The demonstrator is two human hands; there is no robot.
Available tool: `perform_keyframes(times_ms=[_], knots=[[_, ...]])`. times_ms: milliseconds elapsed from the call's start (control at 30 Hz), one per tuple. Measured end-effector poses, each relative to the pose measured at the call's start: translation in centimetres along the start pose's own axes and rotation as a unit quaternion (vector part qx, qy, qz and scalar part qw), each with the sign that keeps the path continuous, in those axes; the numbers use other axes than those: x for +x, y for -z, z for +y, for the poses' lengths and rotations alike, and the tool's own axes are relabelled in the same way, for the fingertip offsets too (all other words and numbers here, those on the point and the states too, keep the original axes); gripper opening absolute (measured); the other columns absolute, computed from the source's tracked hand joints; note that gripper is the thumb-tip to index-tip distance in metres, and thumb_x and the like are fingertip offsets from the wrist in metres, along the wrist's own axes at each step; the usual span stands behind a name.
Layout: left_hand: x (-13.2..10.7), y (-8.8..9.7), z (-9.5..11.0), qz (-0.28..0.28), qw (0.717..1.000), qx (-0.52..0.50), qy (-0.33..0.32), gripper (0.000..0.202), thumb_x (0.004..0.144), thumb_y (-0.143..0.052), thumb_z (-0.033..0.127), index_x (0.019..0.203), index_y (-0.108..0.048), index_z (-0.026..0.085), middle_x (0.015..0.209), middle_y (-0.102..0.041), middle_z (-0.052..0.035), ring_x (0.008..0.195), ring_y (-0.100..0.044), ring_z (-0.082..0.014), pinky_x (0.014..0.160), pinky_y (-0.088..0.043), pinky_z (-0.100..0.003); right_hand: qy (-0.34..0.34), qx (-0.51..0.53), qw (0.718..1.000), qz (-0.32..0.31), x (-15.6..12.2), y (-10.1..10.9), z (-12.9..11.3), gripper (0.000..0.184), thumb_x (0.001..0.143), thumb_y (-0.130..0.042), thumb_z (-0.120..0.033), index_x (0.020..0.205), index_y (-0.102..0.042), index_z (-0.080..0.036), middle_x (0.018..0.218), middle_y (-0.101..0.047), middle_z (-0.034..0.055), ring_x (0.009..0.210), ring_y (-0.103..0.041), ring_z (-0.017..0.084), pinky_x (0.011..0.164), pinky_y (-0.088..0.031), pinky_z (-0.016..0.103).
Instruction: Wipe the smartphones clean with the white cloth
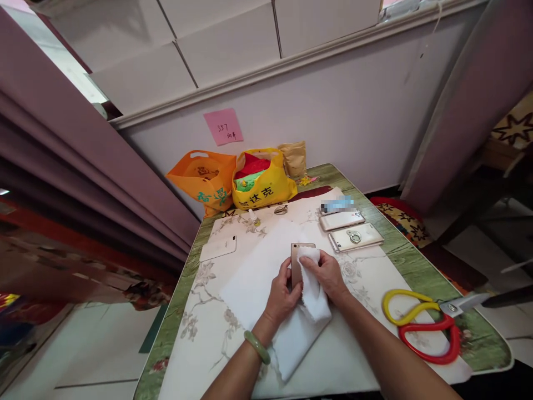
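Observation:
A gold-backed smartphone (295, 266) is held upright over the middle of the table, its back and camera corner showing. My left hand (283, 294) grips its left edge and lower part, fingers closed round it. In my right hand (331, 275) is a white cloth (314, 300), pinched with the thumb pressing it onto the phone's back. The cloth covers the phone's right side and hangs down below my hands. A green bangle (257, 347) circles my left wrist. Beneath lies a white sheet (258, 272).
Scissors (428, 325) with yellow and red handles lie at right. Two phones (356, 237) and a blurred blue item (337, 204) are behind them. A white phone (219, 248) lies left. Orange (204, 180) and yellow (264, 186) bags, a small bottle (254, 216) and glasses (281, 209) are farther back.

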State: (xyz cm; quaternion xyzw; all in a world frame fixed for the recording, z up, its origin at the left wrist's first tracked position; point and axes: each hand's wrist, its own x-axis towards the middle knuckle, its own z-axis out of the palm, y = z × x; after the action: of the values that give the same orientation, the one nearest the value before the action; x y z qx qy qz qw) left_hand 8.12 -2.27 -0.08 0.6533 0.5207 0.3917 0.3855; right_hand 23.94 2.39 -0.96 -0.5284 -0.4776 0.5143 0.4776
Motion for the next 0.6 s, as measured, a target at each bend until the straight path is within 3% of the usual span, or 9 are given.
perform_keyframes(times_ms=[167,300,433,533,600], knots=[[0.0,0.0,-0.2,0.008,1.000,0.007,-0.008,0.070,0.080,-0.057,0.024,0.146,-0.034,0.019,0.078,-0.060,0.0018,0.065,-0.049,-0.0131,0.063,-0.040,-0.026,-0.003,-0.029,1.000,-0.006,-0.4,-0.2,-0.5,0.049,0.065,-0.076,-0.051,0.101,-0.067,-0.018,0.087,-0.074,0.0045,0.075,-0.065,0.021,0.063,-0.049,0.029],[0.3,0.2,-0.3,-0.001,1.000,0.002,-0.004,0.070,0.078,-0.058,0.025,0.145,-0.038,0.016,0.079,-0.061,0.0013,0.066,-0.049,-0.0135,0.064,-0.041,-0.027,-0.019,-0.122,0.991,0.049,-0.6,-0.6,-1.4,0.049,0.065,-0.074,-0.056,0.098,-0.068,-0.020,0.085,-0.074,0.0052,0.075,-0.066,0.023,0.065,-0.049,0.029],[0.7,0.3,-0.1,-0.018,0.999,-0.028,-0.005,0.065,0.078,-0.061,0.027,0.139,-0.042,0.018,0.085,-0.065,-0.0008,0.071,-0.055,-0.0153,0.069,-0.044,-0.028,-0.047,-0.187,0.974,0.120,-0.2,-1.3,-1.6,0.053,0.079,-0.052,-0.069,0.083,-0.070,-0.019,0.077,-0.073,0.0092,0.075,-0.067,0.025,0.066,-0.047,0.030],[1.1,0.4,0.0,-0.049,0.995,-0.091,0.014,0.057,0.080,-0.062,0.028,0.134,-0.044,0.020,0.087,-0.067,-0.0016,0.072,-0.057,-0.0154,0.067,-0.044,-0.027,-0.053,-0.203,0.967,0.142,0.0,-1.7,-1.2,0.066,0.090,-0.029,-0.069,0.072,-0.068,-0.018,0.071,-0.071,0.0109,0.072,-0.066,0.025,0.064,-0.046,0.030],[1.4,0.5,-0.1,-0.072,0.987,-0.138,0.035,0.051,0.080,-0.063,0.028,0.128,-0.048,0.020,0.085,-0.067,-0.0013,0.071,-0.058,-0.0147,0.064,-0.044,-0.026,-0.045,-0.214,0.965,0.145,-0.1,-1.9,-1.1,0.062,0.090,-0.031,-0.068,0.074,-0.066,-0.019,0.072,-0.070,0.0092,0.072,-0.066,0.024,0.064,-0.045,0.029]])
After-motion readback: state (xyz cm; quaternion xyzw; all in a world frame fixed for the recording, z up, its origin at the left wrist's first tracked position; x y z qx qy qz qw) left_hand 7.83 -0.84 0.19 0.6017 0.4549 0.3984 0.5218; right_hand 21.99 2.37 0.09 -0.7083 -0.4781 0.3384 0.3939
